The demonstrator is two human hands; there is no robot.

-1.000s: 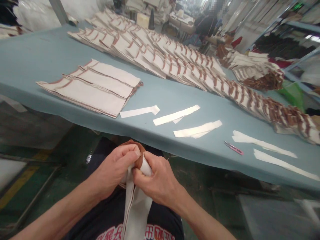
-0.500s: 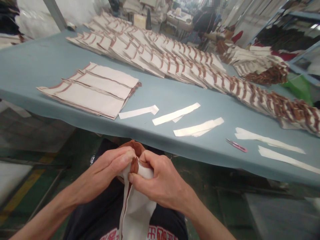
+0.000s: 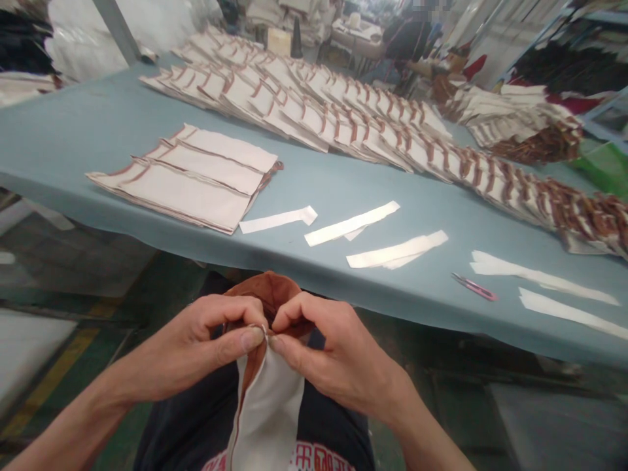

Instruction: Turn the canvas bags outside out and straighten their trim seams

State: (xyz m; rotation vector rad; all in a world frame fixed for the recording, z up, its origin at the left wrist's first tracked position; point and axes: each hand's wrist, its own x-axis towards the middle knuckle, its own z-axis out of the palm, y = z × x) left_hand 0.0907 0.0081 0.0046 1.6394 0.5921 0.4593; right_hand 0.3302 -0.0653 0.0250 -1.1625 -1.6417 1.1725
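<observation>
A cream fabric piece with brown lining (image 3: 272, 399) hangs over my lap, below the table's front edge. My left hand (image 3: 228, 340) pinches its top edge between thumb and forefinger. Close beside it, my right hand (image 3: 318, 343) pinches the same edge, the two thumbs almost meeting at the seam. Brown cloth (image 3: 265, 286) bulges up behind my fingers. What lies under the fingertips is partly hidden. On the table ahead lies a small stack of cream fabric pieces (image 3: 196, 180) with brown edging.
The blue-green table (image 3: 63, 131) carries several white strips (image 3: 353, 222) and pink-handled thread snips (image 3: 474, 286) near its front edge. Long overlapping rows of cream and brown pieces (image 3: 314, 118) run along the back. A person (image 3: 405, 42) sits beyond the table, and a green bag (image 3: 606, 167) lies far right.
Both hands have shifted their pinch on the fabric's top edge, thumbs now nearly together at the seam. More brown cloth shows behind the fingers. The view has swung slightly left.
</observation>
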